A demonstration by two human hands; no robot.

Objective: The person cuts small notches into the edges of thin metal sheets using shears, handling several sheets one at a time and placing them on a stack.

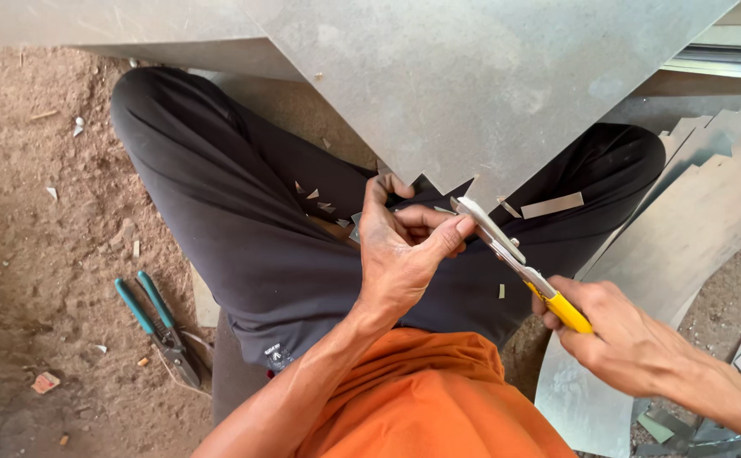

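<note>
While the person sat cross-legged on the dirt floor (40,212), a large grey sheet of metal (472,76) lay across the lap, its notched point toward the body. The left hand (404,246) pinched the sheet's jagged edge, thumb and curled fingers (426,216) closed on it. The right hand (621,326) was wrapped tight around the yellow handles of metal snips (519,259), blades at that edge. Green-handled pliers (157,318) lay on the floor near the left knee, thin grey offcuts (710,229) by the right.
</note>
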